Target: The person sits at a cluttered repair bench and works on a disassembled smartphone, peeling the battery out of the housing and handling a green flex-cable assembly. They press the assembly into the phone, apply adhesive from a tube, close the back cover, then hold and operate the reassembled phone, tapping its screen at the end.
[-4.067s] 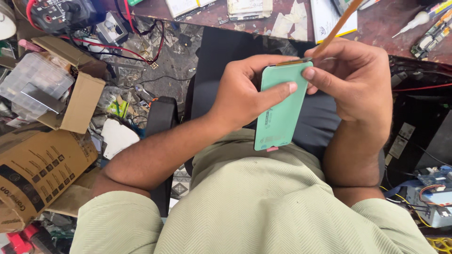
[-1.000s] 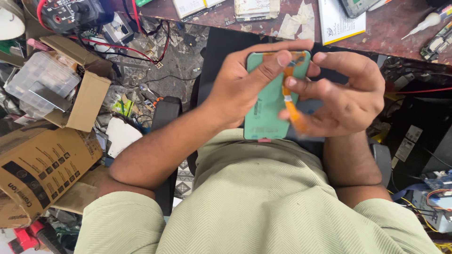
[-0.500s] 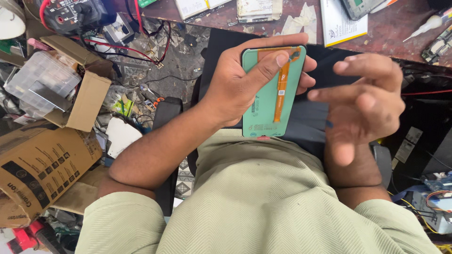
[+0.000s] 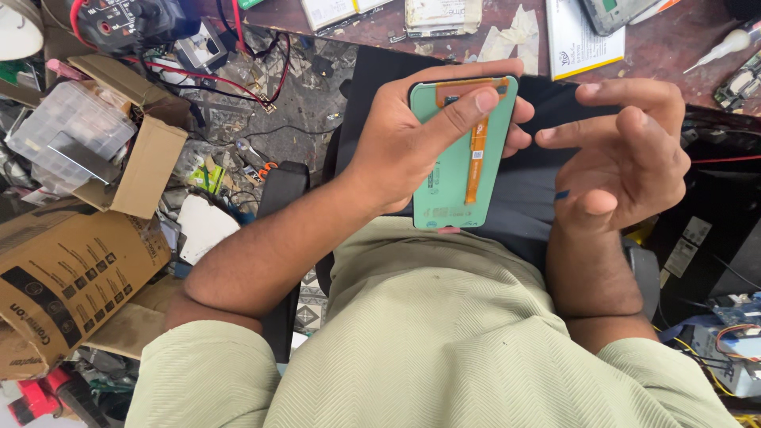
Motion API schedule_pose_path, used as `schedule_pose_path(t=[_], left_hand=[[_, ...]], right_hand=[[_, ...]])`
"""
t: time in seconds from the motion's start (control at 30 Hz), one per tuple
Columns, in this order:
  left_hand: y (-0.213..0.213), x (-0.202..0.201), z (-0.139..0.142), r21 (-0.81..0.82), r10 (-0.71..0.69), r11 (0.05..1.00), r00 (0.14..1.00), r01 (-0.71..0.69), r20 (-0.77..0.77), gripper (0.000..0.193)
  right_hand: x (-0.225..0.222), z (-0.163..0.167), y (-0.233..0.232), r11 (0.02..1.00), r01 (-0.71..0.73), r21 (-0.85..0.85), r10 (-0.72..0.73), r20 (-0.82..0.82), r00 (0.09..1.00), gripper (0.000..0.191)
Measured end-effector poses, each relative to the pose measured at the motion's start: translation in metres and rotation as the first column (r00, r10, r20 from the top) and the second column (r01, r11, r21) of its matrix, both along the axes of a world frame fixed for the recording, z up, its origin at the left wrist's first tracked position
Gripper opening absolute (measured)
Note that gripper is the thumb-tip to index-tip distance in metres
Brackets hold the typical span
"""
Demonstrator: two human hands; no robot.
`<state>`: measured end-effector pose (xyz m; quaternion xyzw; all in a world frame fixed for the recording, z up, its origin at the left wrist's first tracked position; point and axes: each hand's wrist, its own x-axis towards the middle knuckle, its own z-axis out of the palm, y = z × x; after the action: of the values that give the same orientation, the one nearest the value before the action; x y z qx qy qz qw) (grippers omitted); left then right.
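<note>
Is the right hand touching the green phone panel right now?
Apart. The head view shows dark lap between the right hand and the green panel, held by the left hand.

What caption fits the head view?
Left hand holds a green phone panel with orange flex cable; right hand open beside it.

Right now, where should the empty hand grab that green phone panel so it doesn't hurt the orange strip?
Probably by the green panel's bare long right edge, coming from the right where the right hand hovers open. The orange ribbon runs down its middle, and the left hand already covers the left edge and top.
</note>
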<state>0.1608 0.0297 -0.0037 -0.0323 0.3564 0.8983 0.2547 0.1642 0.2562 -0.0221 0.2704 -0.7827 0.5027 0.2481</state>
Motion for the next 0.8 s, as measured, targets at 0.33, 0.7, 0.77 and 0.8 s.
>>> schedule_pose_path(t=[0.33, 0.7, 0.77, 0.8], left_hand=[[-0.002, -0.005, -0.004, 0.161, -0.02, 0.987, 0.998, 0.01, 0.062, 0.068], [0.005, -0.008, -0.008, -0.077, -0.169, 0.98, 0.973, 0.182, 0.155, 0.098], [0.005, -0.009, -0.011, -0.073, -0.182, 0.979, 0.974, 0.193, 0.136, 0.099], [0.005, -0.01, -0.012, -0.076, -0.185, 0.978, 0.975, 0.195, 0.123, 0.099]], right_hand=[[-0.033, 0.037, -0.01, 0.862, -0.361, 0.355, 0.431, -0.14, 0.891, 0.043], [-0.02, 0.055, -0.013, 0.663, -0.35, 0.662, 0.424, 0.053, 0.904, 0.035], [-0.02, 0.055, -0.012, 0.653, -0.348, 0.673, 0.432, 0.048, 0.901, 0.035], [-0.021, 0.055, -0.011, 0.648, -0.348, 0.678, 0.435, 0.046, 0.899, 0.036]])
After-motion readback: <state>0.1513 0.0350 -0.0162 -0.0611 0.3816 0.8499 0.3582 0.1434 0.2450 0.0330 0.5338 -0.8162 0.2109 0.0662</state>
